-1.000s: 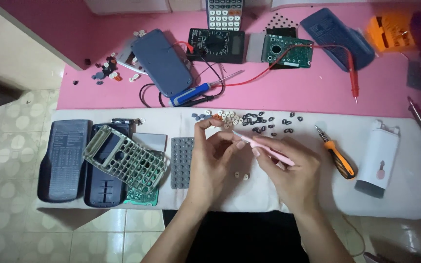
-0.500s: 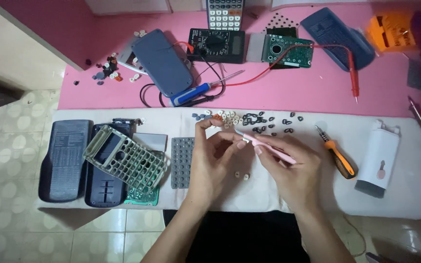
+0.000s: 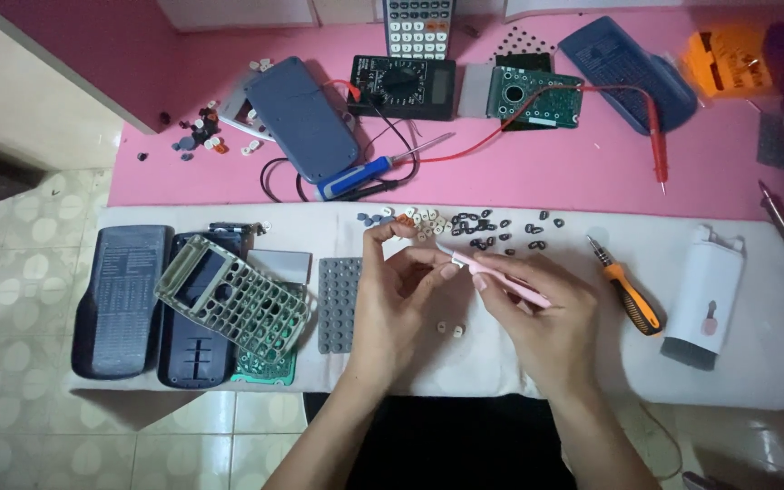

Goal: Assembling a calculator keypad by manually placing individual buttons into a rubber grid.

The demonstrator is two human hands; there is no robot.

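Holding pink tweezers between both hands

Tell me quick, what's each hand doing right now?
Left hand: fingers pinched together near the tweezer tips; what they hold is too small to tell.
Right hand: closed on pink tweezers.

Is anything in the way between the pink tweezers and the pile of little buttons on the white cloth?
Nothing visible blocks it. The right hand holds the pink tweezers, tips close to the left hand. The little buttons lie just beyond the fingers, with only bare white cloth between.
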